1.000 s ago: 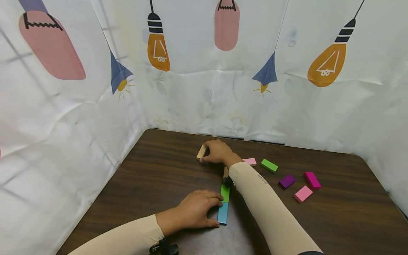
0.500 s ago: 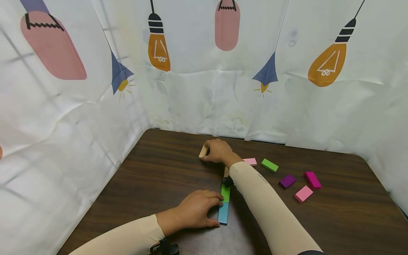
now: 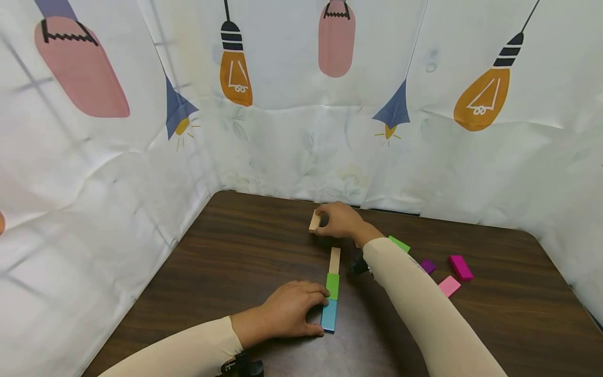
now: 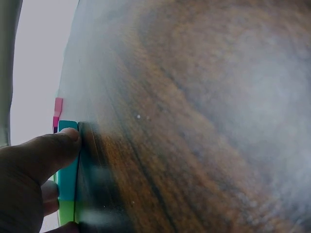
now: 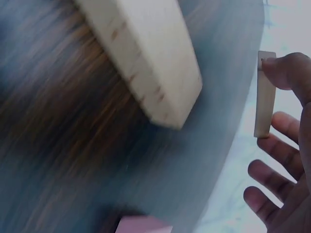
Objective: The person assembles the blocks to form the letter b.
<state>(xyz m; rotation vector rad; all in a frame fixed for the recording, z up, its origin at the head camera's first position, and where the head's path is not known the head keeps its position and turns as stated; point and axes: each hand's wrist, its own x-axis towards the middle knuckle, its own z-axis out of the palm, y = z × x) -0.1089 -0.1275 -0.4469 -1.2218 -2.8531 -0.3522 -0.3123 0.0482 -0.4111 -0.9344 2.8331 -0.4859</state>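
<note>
My right hand (image 3: 343, 220) pinches a plain wooden block (image 3: 314, 221) between thumb and fingers, above the far part of the table. In the right wrist view this wooden block (image 5: 265, 97) shows end to end, with the thumb at its upper end and a fingertip at its lower end. My left hand (image 3: 293, 310) rests beside a row of blocks. Its thumb and fingertips touch the left side of the blue block (image 3: 329, 315) and the green block (image 3: 332, 286). Beyond these, a second wooden block (image 3: 334, 260) continues the line. The left thumb also touches the blue block (image 4: 68, 165) in the left wrist view.
At the right lie a magenta block (image 3: 461, 267), a pink block (image 3: 449, 286), a purple block (image 3: 428, 266) and another green block (image 3: 399, 244), some partly behind the right sleeve. A white printed curtain (image 3: 301, 146) stands along the far table edge.
My right hand has moved to the right with the wooden block, and its forearm has swung right, uncovering the wooden block in the row. The left hand stays in place.
</note>
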